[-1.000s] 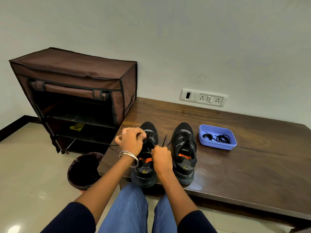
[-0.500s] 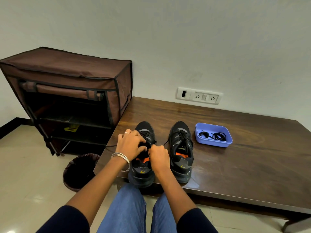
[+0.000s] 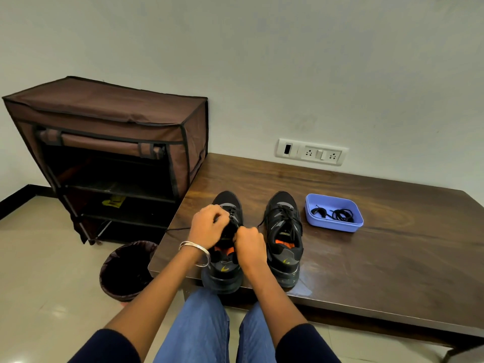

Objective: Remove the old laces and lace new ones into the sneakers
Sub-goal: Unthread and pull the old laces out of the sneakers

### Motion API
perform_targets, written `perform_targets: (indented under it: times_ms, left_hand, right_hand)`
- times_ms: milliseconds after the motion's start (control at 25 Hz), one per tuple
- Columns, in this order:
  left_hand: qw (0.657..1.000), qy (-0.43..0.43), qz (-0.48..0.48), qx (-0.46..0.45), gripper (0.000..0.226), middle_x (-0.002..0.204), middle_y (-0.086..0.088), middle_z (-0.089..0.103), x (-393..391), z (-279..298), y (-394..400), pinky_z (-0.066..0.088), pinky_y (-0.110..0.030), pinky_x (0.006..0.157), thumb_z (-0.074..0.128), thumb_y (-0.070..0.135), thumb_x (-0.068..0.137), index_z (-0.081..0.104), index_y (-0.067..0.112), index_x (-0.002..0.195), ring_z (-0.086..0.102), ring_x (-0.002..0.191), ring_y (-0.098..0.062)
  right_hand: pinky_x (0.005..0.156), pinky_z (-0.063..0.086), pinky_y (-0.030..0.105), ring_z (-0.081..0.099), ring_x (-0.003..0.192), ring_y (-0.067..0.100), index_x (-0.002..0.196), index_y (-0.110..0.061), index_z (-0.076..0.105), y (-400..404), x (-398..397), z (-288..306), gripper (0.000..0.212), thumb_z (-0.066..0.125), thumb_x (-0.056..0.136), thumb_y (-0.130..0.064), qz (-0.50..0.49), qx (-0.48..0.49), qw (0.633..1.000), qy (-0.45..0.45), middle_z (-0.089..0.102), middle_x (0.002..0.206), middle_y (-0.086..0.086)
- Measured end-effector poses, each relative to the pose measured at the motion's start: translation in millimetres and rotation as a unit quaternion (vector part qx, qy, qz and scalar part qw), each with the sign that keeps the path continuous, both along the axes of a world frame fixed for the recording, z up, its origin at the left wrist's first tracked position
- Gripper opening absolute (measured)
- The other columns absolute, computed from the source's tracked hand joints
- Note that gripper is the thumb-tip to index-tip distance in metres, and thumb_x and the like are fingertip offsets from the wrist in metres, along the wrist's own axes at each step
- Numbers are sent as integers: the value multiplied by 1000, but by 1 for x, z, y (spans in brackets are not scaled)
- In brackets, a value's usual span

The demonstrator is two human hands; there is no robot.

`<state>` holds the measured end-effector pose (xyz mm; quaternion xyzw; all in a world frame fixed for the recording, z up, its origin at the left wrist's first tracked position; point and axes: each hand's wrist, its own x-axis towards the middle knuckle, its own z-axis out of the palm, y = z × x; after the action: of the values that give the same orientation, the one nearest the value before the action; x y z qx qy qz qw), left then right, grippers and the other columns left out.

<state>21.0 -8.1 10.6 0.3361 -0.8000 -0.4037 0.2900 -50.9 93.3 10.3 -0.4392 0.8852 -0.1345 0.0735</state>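
Dark navy sleeves [image 3: 104, 345] pushed up past the forearms, blue jeans [image 3: 201, 328] at bottom centre, thin silver bangles [image 3: 195, 251] on the left wrist.

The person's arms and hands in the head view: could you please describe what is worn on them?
Both forearms are bare, with dark navy sleeves pushed up near the elbows. The left hand has thin silver bangles at its wrist. The right hand shows no wristwear. Any rings are too small to tell.

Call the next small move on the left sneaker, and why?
Probably draw the lace out of the next eyelet. Both hands, left hand and right hand, are curled over the lacing of the left sneaker, which is still laced; a loose lace end trails off the table edge.
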Motion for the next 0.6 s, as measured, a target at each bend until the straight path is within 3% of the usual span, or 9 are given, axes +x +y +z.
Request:
perform_targets:
  times_ms: [40, 80, 160, 200, 280, 360, 440, 520, 600]
  left_hand:
    - [969, 153, 8, 196, 29, 83, -7, 69, 4, 10, -1, 51, -37, 79, 49, 30, 79, 63, 4, 76, 64, 83, -24]
    - [893, 290, 33, 343, 24, 73, -11, 66, 9, 22, -2, 54, -36, 73, 47, 21, 83, 57, 1, 73, 64, 71, -25]
    - [759, 447, 67, 468, 23, 57, -5, 49, 21, 39, -5, 49, -27, 53, 41, 9, 89, 45, 9, 67, 47, 46, -16]
    - [745, 466, 72, 471, 25, 56, -2, 41, 26, 45, -8, 41, -23, 45, 41, 9, 91, 39, 13, 66, 36, 41, -13]
    - [865, 350, 76, 351, 25, 57, -2, 40, 32, 46, -16, 30, -21, 39, 47, 15, 92, 44, 14, 67, 32, 40, -11]
    - [990, 98, 53, 89, 15, 62, 2, 57, 30, 30, -18, 42, -22, 48, 59, 31, 89, 64, 22, 78, 50, 52, -9]
    - [987, -123, 4, -105, 14, 83, 9, 65, 21, 14, -18, 51, -28, 71, 64, 48, 82, 71, 38, 89, 62, 83, -11]
    - [930, -288, -7, -227, 23, 105, 7, 60, 10, 2, -6, 45, -37, 86, 62, 51, 82, 69, 41, 101, 53, 108, -21]
    - [884, -334, 14, -326, 16, 104, 5, 58, 2, -9, 9, 38, -39, 85, 67, 45, 80, 72, 37, 93, 51, 106, -23]
  right_hand:
    - [71, 42, 39, 59, 99, 40, 107, 0, 60, 0, 0, 0, 19, 49, 94, -8, -3, -1, 1000, -1, 61, 106, 19]
    - [71, 43, 39, 59, 99, 40, 106, 0, 60, 0, 0, 1, 19, 47, 94, -5, -5, 1, 1000, 0, 61, 106, 20]
    - [75, 46, 40, 59, 100, 40, 106, 1, 60, 0, 2, 2, 21, 42, 94, 1, -5, 8, 1000, 4, 61, 108, 20]
    - [76, 46, 40, 59, 102, 40, 107, 1, 59, 1, 3, 2, 22, 42, 95, 2, -3, 11, 1000, 5, 61, 109, 20]
    - [78, 47, 39, 59, 104, 39, 109, 1, 59, 1, 3, 4, 23, 42, 95, 2, -1, 14, 1000, 6, 60, 111, 20]
    - [78, 47, 40, 59, 103, 39, 110, 1, 59, 1, 3, 4, 22, 43, 95, 1, -2, 11, 1000, 8, 60, 111, 20]
    - [74, 44, 39, 58, 103, 39, 111, 0, 58, 0, 2, 4, 21, 43, 97, -4, -1, 12, 1000, 6, 60, 112, 20]
    - [73, 42, 39, 57, 104, 39, 113, -1, 57, 0, 2, 4, 22, 43, 98, -9, 4, 18, 1000, 3, 59, 113, 20]
    - [76, 45, 41, 57, 105, 40, 114, -1, 57, 0, 1, 4, 23, 42, 99, -9, 2, 24, 1000, 4, 59, 113, 20]
